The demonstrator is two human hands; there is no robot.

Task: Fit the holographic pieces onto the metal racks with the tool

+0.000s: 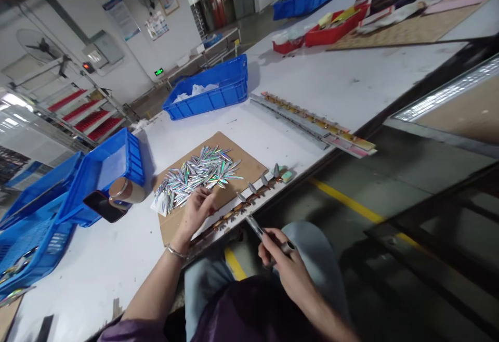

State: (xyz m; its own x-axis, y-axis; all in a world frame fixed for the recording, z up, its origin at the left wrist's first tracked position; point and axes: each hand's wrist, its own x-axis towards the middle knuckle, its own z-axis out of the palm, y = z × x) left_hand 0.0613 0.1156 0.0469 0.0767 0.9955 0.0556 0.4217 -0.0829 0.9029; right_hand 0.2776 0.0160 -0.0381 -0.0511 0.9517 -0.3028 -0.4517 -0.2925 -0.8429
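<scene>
My left hand (pixel 200 207) is at the near edge of a heap of shiny, iridescent leaf-shaped pieces (pixel 195 175), its fingers curled. Whether a piece is between the fingertips is hidden. The heap lies on a brown cardboard sheet (pixel 249 157). My right hand (pixel 278 253) is wrapped around a silver, tube-like metal tool (pixel 255 226), its tip pointing at the table edge. Just beyond that tip runs a long narrow rack (pixel 234 211) with brownish clips; several grey leaf-shaped pieces (pixel 264 180) stand up at its far end, beside a small green block (pixel 287 176).
Two more long strips (pixel 312 118) lie to the right on the white table (pixel 288 82). A blue crate (pixel 210 97) stands behind the cardboard. On the left are more blue crates (pixel 132 157), a brown-lidded jar (pixel 127 191) and a dark phone (pixel 103 207). Red bins (pixel 331 27) sit farther back.
</scene>
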